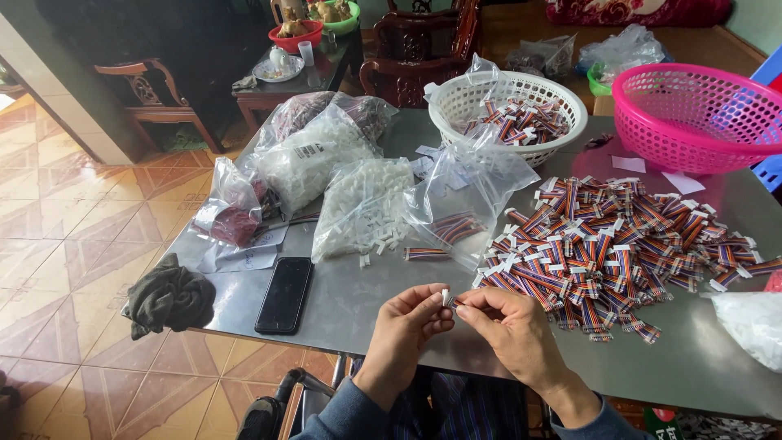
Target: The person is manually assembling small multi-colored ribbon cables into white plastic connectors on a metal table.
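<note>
Both hands pinch one white plug (445, 297) and its wires | left hand (407, 319), right hand (509, 322), just before the wire pile (611, 248) | best held square, pressed straight.

Pink basket (707, 122); white basket (456, 102); striped multicolour ribbon cables (607, 248); black phone (284, 295).

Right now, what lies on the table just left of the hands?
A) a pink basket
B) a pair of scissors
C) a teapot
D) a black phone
D: the black phone lies flat on the table, left of the left hand; the pink basket stands far right.
</note>
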